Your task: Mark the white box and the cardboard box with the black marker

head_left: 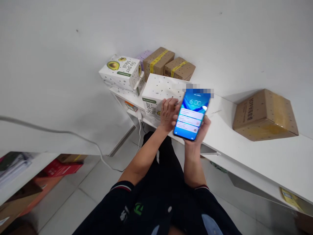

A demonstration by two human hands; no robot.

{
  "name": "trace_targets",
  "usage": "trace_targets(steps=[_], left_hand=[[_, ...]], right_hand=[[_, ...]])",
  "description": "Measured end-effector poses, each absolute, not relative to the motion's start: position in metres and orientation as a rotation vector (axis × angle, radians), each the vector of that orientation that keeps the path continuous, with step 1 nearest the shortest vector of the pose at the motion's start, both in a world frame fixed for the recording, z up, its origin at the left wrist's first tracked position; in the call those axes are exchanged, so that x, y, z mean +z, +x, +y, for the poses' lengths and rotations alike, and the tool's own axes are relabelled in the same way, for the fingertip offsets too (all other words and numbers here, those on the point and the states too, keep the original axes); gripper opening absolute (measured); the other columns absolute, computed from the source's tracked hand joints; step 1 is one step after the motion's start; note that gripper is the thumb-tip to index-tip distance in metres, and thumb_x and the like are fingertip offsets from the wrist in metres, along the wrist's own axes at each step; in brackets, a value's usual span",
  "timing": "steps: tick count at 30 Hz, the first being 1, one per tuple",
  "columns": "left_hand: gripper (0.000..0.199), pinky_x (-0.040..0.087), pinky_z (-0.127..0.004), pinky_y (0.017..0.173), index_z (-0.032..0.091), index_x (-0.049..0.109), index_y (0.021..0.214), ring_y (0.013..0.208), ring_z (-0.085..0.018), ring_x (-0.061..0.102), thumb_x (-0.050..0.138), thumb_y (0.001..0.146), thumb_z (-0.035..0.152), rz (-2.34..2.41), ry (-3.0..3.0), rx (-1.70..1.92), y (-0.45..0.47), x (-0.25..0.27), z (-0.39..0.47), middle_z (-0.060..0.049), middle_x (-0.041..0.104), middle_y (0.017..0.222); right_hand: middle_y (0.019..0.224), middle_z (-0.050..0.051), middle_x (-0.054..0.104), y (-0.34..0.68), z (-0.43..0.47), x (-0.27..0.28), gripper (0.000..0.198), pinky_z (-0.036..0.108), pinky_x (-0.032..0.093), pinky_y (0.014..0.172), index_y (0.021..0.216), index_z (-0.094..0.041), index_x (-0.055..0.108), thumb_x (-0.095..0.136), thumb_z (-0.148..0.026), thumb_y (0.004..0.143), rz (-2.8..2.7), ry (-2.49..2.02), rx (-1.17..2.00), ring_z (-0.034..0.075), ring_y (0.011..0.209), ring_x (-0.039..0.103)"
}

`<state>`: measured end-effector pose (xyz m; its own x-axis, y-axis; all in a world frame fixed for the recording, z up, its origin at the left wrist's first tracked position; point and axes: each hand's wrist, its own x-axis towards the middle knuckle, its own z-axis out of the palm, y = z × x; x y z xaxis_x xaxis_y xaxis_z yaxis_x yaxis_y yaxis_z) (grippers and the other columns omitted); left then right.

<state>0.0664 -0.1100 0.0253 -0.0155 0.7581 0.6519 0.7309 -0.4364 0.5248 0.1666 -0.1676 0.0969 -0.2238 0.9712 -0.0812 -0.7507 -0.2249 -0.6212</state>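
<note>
My right hand (204, 127) holds a smartphone (192, 114) upright and tilted, its lit blue screen facing me with the time 6:00 and several notification panels. The thumb side wraps the phone's right edge, and fingertips show at its left edge. My left hand (168, 114) is just left of the phone, fingers loosely bent and slightly apart, with nothing visible in them. Behind it stands a white Su-per Meal box (161, 86); whether the fingers touch this box I cannot tell.
On the white shelf (220, 114) stand another avocado-printed box (122, 70), two taped cardboard boxes (158, 60) and, at right, a bigger carton (264, 116). A grey cable (73, 133) hangs across the left. Red packages (62, 168) lie on a lower-left shelf.
</note>
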Motion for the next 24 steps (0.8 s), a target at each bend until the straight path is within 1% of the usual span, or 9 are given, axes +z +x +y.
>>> trace_targets(steps=[2, 5, 6, 8, 10, 14, 18, 22, 24], left_hand=[[0.036, 0.028, -0.052, 0.124, 0.025, 0.065, 0.127, 0.135, -0.029, 0.052, 0.047, 0.1, 0.042, 1.691, 2.297, 1.477, 0.061, 0.03, -0.106, -0.012, 0.064, 0.131], [0.036, 0.03, -0.053, 0.121, 0.021, 0.063, 0.127, 0.129, -0.03, 0.055, 0.049, 0.099, 0.039, 1.766, 2.451, 1.518, 0.06, 0.033, -0.109, -0.015, 0.064, 0.126], [0.035, 0.031, -0.053, 0.12, 0.021, 0.063, 0.126, 0.127, -0.03, 0.055, 0.049, 0.099, 0.038, 1.778, 2.465, 1.539, 0.061, 0.033, -0.11, -0.015, 0.064, 0.125], [0.034, 0.031, -0.052, 0.119, 0.021, 0.063, 0.126, 0.126, -0.03, 0.055, 0.05, 0.099, 0.037, 1.794, 2.458, 1.561, 0.063, 0.032, -0.112, -0.015, 0.063, 0.124], [0.033, 0.031, -0.053, 0.119, 0.022, 0.063, 0.126, 0.126, -0.031, 0.055, 0.05, 0.099, 0.037, 1.802, 2.45, 1.566, 0.065, 0.032, -0.111, -0.015, 0.062, 0.125], [0.033, 0.032, -0.053, 0.119, 0.022, 0.063, 0.125, 0.126, -0.031, 0.055, 0.051, 0.098, 0.035, 1.794, 2.46, 1.558, 0.064, 0.033, -0.111, -0.015, 0.062, 0.124], [0.032, 0.031, -0.054, 0.12, 0.022, 0.063, 0.124, 0.127, -0.031, 0.054, 0.051, 0.098, 0.035, 1.797, 2.438, 1.494, 0.062, 0.037, -0.112, -0.015, 0.062, 0.125], [0.031, 0.036, -0.053, 0.116, 0.02, 0.064, 0.123, 0.123, -0.031, 0.057, 0.052, 0.097, 0.032, 1.823, 2.499, 1.58, 0.064, 0.039, -0.114, -0.014, 0.064, 0.122], [0.03, 0.038, -0.051, 0.114, 0.019, 0.064, 0.123, 0.121, -0.03, 0.057, 0.052, 0.097, 0.029, 1.803, 2.532, 1.637, 0.065, 0.041, -0.115, -0.014, 0.064, 0.12]], right_hand=[[0.11, 0.01, 0.074, 0.196, -0.17, 0.09, 0.059, 0.046, 0.061, 0.079, 0.111, -0.021, 0.067, 0.054, -0.063, 0.072, -0.652, -0.738, 1.465, 0.029, 0.097, 0.072], [0.116, 0.009, 0.071, 0.252, -0.17, 0.066, 0.059, 0.044, 0.057, 0.082, 0.122, -0.022, 0.062, 0.056, -0.054, 0.072, -0.793, -1.202, 0.864, 0.024, 0.089, 0.071], [0.12, 0.01, 0.069, 0.271, -0.17, 0.055, 0.06, 0.045, 0.055, 0.088, 0.127, -0.022, 0.061, 0.058, -0.05, 0.074, -0.863, -1.408, 0.646, 0.025, 0.095, 0.07], [0.132, 0.015, 0.064, 0.305, -0.171, 0.035, 0.063, 0.049, 0.048, 0.102, 0.13, -0.018, 0.063, 0.063, -0.044, 0.072, -1.08, -1.796, 0.261, 0.031, 0.116, 0.063], [0.135, 0.02, 0.061, 0.331, -0.173, 0.02, 0.064, 0.053, 0.043, 0.106, 0.133, -0.015, 0.063, 0.063, -0.039, 0.075, -1.253, -2.094, 0.055, 0.037, 0.122, 0.058], [0.136, 0.022, 0.061, 0.357, -0.176, 0.006, 0.065, 0.054, 0.046, 0.1, 0.141, -0.016, 0.058, 0.062, -0.041, 0.082, -1.38, -2.451, -0.068, 0.041, 0.119, 0.059], [0.14, 0.02, 0.059, 0.365, -0.173, 0.003, 0.065, 0.057, 0.045, 0.102, 0.144, -0.019, 0.055, 0.058, -0.046, 0.085, -1.37, -2.57, 0.003, 0.042, 0.126, 0.054], [0.149, 0.022, 0.052, 0.357, -0.165, 0.005, 0.059, 0.065, 0.038, 0.108, 0.137, -0.016, 0.061, 0.055, -0.045, 0.086, -1.389, -2.469, 0.029, 0.045, 0.138, 0.042], [0.143, 0.024, 0.056, 0.34, -0.159, 0.01, 0.055, 0.061, 0.039, 0.109, 0.13, -0.012, 0.065, 0.054, -0.042, 0.086, -1.468, -2.254, 0.05, 0.041, 0.133, 0.049]])
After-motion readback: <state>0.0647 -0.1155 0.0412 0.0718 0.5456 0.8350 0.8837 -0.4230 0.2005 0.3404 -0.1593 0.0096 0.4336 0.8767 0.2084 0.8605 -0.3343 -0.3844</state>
